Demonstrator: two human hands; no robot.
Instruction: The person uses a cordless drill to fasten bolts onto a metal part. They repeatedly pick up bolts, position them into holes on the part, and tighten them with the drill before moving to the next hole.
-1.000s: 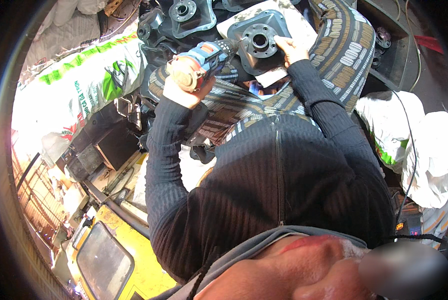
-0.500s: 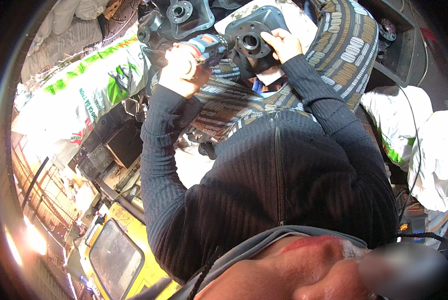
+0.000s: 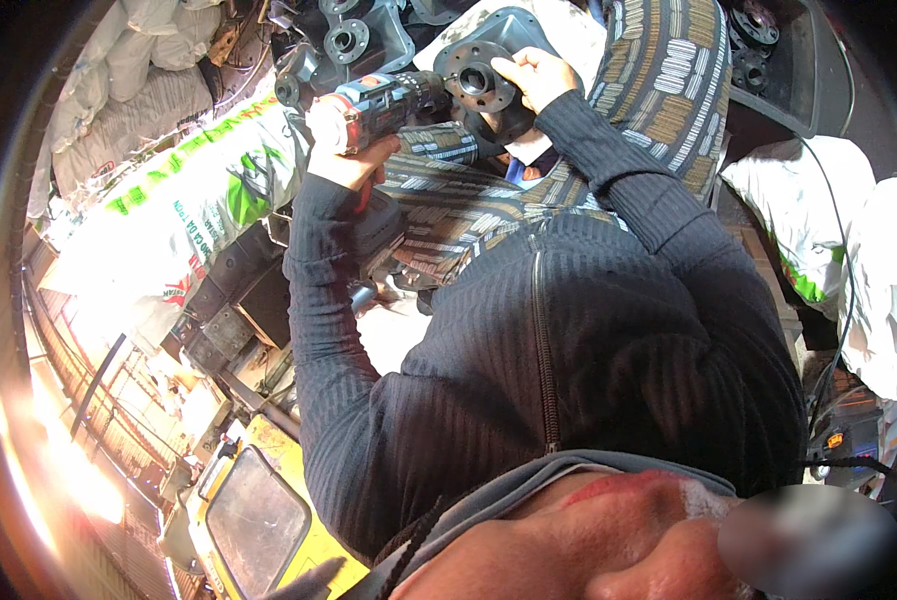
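Observation:
My left hand (image 3: pixel 354 165) is wrapped round the grip of a red and grey cordless drill (image 3: pixel 381 105). The drill lies on its side in the air, its chuck pointing right at the dark metal flange (image 3: pixel 481 78). Whether the tip touches the flange is hard to make out. This round flange has a centre bore and several holes around it, and sits on a wider dark metal housing (image 3: pixel 517 28). My right hand (image 3: pixel 541 78) grips the flange's right rim between thumb and fingers.
Similar metal housings (image 3: pixel 349 40) stand at the far left. A black bin (image 3: pixel 784 80) with round metal parts is at the far right. White sacks (image 3: pixel 804 205) lie right, and a white-green sack (image 3: pixel 199 215) left. Patterned fabric (image 3: pixel 669 75) surrounds the workpiece.
The drill has tilted so its side and grip show more, with my left hand lower on it. My right hand stays on the flange rim. The whole view has shifted slightly.

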